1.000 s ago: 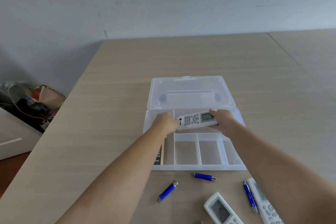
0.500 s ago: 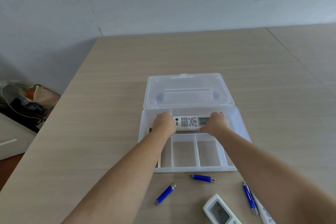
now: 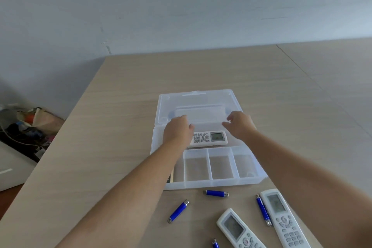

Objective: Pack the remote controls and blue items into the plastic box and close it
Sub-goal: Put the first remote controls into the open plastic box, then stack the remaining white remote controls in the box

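A clear plastic box point(image 3: 213, 184) lies on the table with its lid point(image 3: 199, 104) folded back flat. A white remote point(image 3: 211, 138) rests in the box's long rear compartment. My left hand point(image 3: 177, 132) hovers over the remote's left end, holding nothing, fingers loosely curled. My right hand point(image 3: 239, 125) hovers above its right end, fingers apart and empty. In front of the box lie two more white remotes point(image 3: 235, 227) point(image 3: 283, 217) and several blue stick-shaped items point(image 3: 217, 193) point(image 3: 178, 211) point(image 3: 263, 210) point(image 3: 215, 244).
The box's small front compartments point(image 3: 220, 166) hold nothing; a dark flat thing shows at the front left compartment, mostly behind my left forearm. Beyond the table's left edge point(image 3: 66, 127), bags and cables point(image 3: 30, 125) lie on the floor. A wall rises behind the table.
Both hands have let go of the remote, which now lies in the rear compartment. The hands have lifted off it and moved apart toward the lid.
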{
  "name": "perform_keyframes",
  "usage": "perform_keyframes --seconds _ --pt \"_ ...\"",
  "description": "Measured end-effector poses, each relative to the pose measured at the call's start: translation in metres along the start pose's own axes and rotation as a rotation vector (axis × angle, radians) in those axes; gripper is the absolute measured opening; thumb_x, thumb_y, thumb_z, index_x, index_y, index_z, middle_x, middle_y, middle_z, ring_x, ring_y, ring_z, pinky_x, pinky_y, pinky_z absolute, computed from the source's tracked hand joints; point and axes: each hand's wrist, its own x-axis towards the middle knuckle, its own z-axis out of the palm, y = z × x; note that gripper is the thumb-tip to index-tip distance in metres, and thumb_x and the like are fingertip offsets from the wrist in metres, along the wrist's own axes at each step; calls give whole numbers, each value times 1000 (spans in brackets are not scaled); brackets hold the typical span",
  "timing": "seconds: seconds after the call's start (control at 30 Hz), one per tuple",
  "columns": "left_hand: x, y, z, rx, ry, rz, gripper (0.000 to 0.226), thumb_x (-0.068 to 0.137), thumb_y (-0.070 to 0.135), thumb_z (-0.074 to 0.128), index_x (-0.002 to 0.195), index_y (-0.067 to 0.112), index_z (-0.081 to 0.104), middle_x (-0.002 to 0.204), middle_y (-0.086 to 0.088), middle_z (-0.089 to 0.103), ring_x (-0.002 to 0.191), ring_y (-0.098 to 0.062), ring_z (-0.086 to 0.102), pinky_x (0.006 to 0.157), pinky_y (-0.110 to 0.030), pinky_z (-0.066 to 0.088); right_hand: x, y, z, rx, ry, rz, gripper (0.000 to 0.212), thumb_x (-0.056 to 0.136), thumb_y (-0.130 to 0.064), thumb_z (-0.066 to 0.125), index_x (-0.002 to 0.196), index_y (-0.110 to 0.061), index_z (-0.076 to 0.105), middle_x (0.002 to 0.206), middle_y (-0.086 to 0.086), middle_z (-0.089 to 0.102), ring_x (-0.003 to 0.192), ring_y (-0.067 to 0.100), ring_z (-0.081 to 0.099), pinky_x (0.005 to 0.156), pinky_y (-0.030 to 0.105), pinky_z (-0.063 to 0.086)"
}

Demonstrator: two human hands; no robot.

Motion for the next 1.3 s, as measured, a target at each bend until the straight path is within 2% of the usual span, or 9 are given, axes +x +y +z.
perform_keyframes --seconds 0.2,0.3,0.5,0.67,0.83,0.97,1.1,1.2,1.3 --pt "-72 51 1 -125 -133 513 17 89 18 53 87 8 67 69 -3 60 67 -20 52 68 -31 50 -36 36 -53 126 251 31 34 85 -22 56 117 -12 59 119 11 62 107 29 58 86 34 46" --pt "-105 56 27 -16 -310 634 17 84 23 60 93 11 67 76 -3 59 75 -22 58 73 -31 52 -71 76 -55 84 231 108 32 84 -23 55 113 -13 60 115 10 64 104 28 59 79 31 45" --pt "-136 33 80 425 -737 646 86 67 47 79 140 18 44 134 -3 47 123 -22 49 100 -40 46 -144 145 -22 -100 -176 268 50 78 -31 66 122 -10 54 116 9 61 98 24 58 76 29 47" --pt "-144 29 94 462 -714 657 72 65 40 83 127 21 53 127 0 50 117 -19 51 92 -37 48 -174 162 4 -173 -318 284 78 64 -41 80 126 -9 45 123 10 48 103 24 57 79 33 54" --pt "-144 35 102 482 -732 618 68 60 34 88 118 17 55 122 -3 50 113 -21 51 86 -37 48 -177 167 21 -99 -246 336 77 61 -34 81 122 -7 43 122 14 49 108 30 54 84 41 55" --pt "-147 35 106 439 -773 545 59 63 31 87 110 11 58 119 -5 49 106 -22 52 84 -36 48 -177 174 14 75 -260 417 68 67 -23 76 122 -8 39 109 10 54 94 27 59 68 35 53" --pt "-148 32 103 141 -841 429 30 65 25 86 71 21 57 92 -1 62 81 -15 55 64 -25 42 -173 183 -3 165 -242 452 61 64 -20 76 116 -10 44 105 10 58 86 24 60 59 31 51" --pt "-144 32 89 -340 -925 232 23 68 16 84 86 12 70 91 -2 72 90 -16 65 85 -30 50 -162 181 -19 380 -237 401 40 65 -16 77 100 -11 56 89 9 64 73 23 62 63 32 54" --pt "-136 37 67 -697 -944 100 11 81 6 73 88 14 72 82 1 72 82 -13 67 80 -30 52 -151 158 -40 572 -191 334 19 75 -20 74 85 -14 59 77 8 63 65 23 61 63 34 53"
